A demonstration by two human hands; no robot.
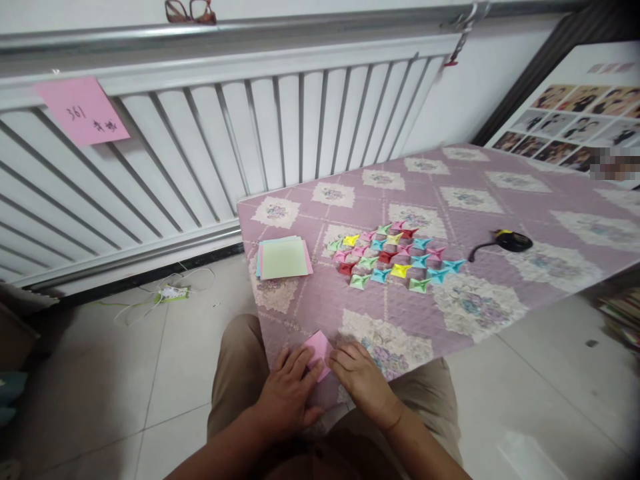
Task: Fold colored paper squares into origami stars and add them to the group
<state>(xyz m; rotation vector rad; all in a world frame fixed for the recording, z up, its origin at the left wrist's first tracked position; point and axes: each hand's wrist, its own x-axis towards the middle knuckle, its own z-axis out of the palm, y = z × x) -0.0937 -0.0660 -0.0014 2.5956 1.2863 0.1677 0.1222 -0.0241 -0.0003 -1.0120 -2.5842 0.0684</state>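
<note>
A pink sheet of origami paper (319, 351) lies near the table's front edge, turned corner-up like a diamond and looking folded. My left hand (290, 393) rests over its left side, fingers stretched out and pressing it down. At the right corner, my right hand (357, 373) has its fingers bunched together on the paper's edge; the thumb is mostly hidden. Further back stands a group of several small folded paper pieces (387, 256) in red, yellow, green, blue and pink. To their left sits a stack of square paper (285, 259), pale green on top.
A purple floral cloth covers the table (360, 200). A black object with a thin cord-like end (515, 241) lies at right. Behind is a white radiator (280, 127) with a pink note (83, 110). Glasses (190, 11) rest above it; a power strip (173, 293) lies on the floor.
</note>
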